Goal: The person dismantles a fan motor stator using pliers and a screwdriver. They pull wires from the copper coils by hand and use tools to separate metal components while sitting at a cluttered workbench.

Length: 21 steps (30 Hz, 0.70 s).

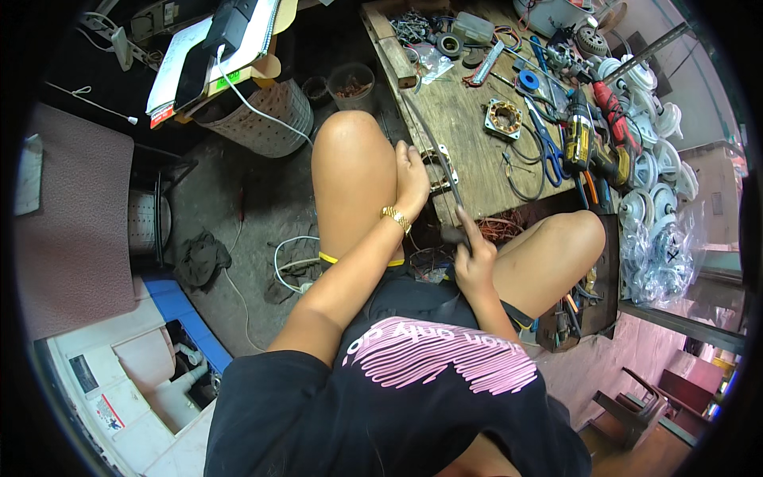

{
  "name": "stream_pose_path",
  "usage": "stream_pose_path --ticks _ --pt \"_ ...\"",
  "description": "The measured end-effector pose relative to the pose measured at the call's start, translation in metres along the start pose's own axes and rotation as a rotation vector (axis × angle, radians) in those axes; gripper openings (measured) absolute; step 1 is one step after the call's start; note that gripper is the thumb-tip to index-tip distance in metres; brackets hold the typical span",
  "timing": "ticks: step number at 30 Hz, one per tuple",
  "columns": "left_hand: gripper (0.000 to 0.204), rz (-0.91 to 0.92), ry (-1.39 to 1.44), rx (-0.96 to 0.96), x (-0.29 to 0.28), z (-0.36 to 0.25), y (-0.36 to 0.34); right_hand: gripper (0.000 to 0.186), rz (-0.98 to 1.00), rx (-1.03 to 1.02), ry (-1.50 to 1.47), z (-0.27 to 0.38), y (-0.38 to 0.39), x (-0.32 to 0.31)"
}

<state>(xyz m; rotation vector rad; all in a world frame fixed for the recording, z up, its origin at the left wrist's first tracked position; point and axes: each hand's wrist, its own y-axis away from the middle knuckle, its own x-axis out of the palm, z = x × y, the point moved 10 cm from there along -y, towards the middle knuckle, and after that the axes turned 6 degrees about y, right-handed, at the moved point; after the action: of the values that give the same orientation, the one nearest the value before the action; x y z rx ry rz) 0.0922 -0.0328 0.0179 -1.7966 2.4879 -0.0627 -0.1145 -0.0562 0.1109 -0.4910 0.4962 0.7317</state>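
My left hand [410,181], with a gold watch at its wrist, rests against my left knee at the bench's near edge. Its fingers are closed on the side of a square metal motor housing [447,165] with a round opening; part of the housing is hidden by the hand. In my right hand [475,258] is a long, thin dark metal bar [433,131] with a dark grip, its index finger stretched along it. The bar runs up across the housing toward the bench's left edge. Farther back lies a similar motor stator [503,119] with copper windings.
On the wooden bench [453,103] lie blue-handled scissors [550,151], a yellow-black drill [579,135], a red power tool [616,115] and blue tape [528,79]. White plastic wheels [645,171] pile up at right. A perforated basket [266,123] stands left of my knee, near cables on the floor.
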Motion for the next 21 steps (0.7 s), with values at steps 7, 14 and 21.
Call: stream_pose_path --ticks 7,14,21 --pt "0.021 -0.029 -0.022 -0.144 -0.007 0.007 0.002 0.067 0.037 -0.034 -0.014 0.008 0.022 -0.004" --pt "0.021 0.067 0.12 -0.074 0.006 -0.006 0.002 0.068 0.085 0.126 0.017 -0.02 -0.01 0.018" --pt "0.02 0.001 -0.08 -0.128 -0.006 0.015 0.0 0.067 -0.044 -0.07 0.024 -0.007 0.049 -0.012"
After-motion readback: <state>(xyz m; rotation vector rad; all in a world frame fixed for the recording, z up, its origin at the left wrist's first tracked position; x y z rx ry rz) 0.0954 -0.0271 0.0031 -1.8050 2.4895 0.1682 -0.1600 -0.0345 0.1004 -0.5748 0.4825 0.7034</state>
